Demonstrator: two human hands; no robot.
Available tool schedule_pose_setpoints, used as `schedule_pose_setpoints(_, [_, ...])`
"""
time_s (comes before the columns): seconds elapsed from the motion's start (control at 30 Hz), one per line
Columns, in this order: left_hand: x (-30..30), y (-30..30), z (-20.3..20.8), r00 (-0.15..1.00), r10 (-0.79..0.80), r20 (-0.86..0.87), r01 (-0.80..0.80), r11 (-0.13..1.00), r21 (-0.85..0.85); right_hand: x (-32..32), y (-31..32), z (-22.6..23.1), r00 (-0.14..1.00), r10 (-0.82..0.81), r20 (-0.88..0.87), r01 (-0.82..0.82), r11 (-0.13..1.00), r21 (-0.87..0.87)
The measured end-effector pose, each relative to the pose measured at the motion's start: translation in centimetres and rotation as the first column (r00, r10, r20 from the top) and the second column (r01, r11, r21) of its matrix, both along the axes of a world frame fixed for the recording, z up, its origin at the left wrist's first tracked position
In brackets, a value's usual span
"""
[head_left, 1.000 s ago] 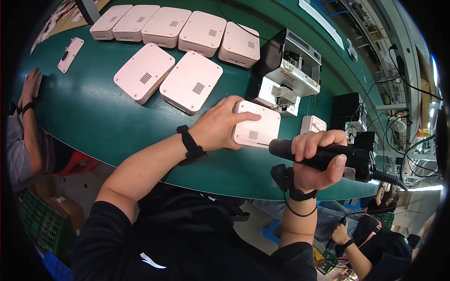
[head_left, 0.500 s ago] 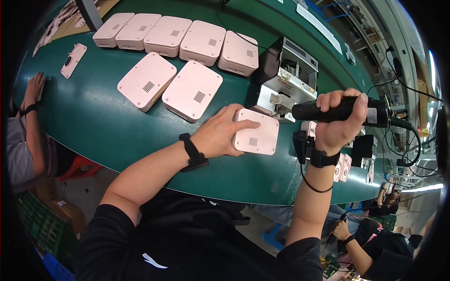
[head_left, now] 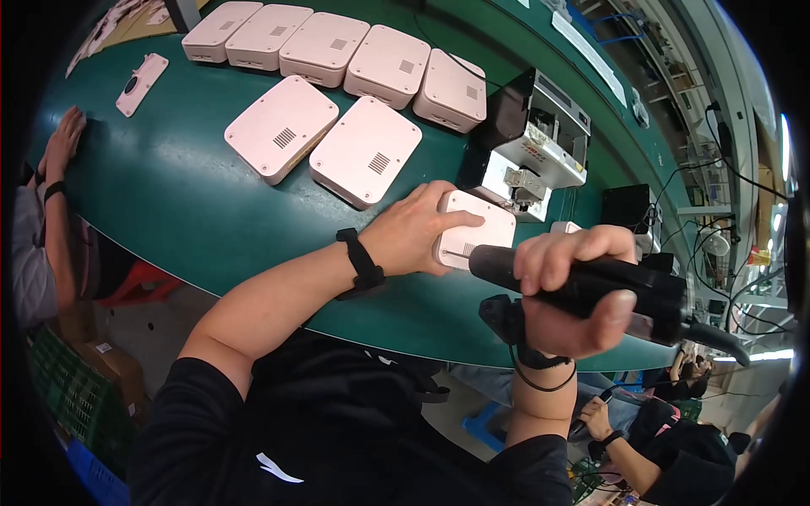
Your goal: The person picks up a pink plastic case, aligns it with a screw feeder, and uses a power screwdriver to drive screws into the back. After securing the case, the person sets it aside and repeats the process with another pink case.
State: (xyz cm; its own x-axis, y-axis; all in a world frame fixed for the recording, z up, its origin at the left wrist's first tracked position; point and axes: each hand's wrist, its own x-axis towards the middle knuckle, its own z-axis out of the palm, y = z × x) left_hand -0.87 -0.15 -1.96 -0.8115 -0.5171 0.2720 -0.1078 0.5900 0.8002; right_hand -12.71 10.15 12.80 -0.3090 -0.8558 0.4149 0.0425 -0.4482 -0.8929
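Note:
My left hand (head_left: pixel 405 229) grips the left side of a white, rounded square plastic box (head_left: pixel 494 221), its thumb lying across the top. The box lies on the green table with a small vent grille and corner screw holes facing up. My right hand (head_left: pixel 553 325) is wrapped around a black corded electric screwdriver (head_left: pixel 633 295), held nearly level and pointing left. Its thin bit reaches the screw hole at the box's near left corner. Whether a screw sits under the bit is too small to tell. The screwdriver's body covers the box's near right part.
Two similar boxes (head_left: pixel 364 152) lie beyond my left hand, with a row of several more (head_left: pixel 325 46) behind them. A black and silver screw feeder (head_left: pixel 548 139) stands just past the held box. A co-worker's hand (head_left: pixel 63 139) rests at the table's left, near a white plate (head_left: pixel 142 84).
My right hand has brought the screwdriver from beside the screw feeder down and left onto the box's near corner. My left hand keeps its grip on the box.

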Motion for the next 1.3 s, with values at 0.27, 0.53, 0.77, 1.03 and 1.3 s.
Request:
schedule_pose_setpoints(0.27, [0.5,0.3,-0.3,1.0,0.001,0.005,-0.001,1.0,-0.01,0.9,-0.4,-1.8,0.999,0.04,-0.026,-0.039,0.999,0.034])
schedule_pose_setpoints(0.53, [0.1,0.2,0.2,0.999,-0.014,-0.029,0.011,0.995,-0.101,0.5,-0.7,-1.2,1.0,0.021,0.018,-0.021,1.0,0.014])
schedule_pose_setpoints(0.77, [1.9,-0.8,3.1,0.96,-0.271,-0.075,0.261,0.758,0.597,-7.4,5.3,8.1,0.971,-0.029,0.236,0.107,0.939,-0.327])
schedule_pose_setpoints(1.03, [0.6,1.0,5.2,0.875,-0.46,0.15,0.171,0.584,0.793,-8.1,13.4,3.8,0.884,-0.393,0.254,0.451,0.861,-0.235])
schedule_pose_setpoints(1.3, [-8.2,4.0,4.6,0.747,-0.55,0.374,-0.108,0.455,0.884,-9.0,18.9,1.6,0.81,-0.476,0.342,0.564,0.794,-0.229])
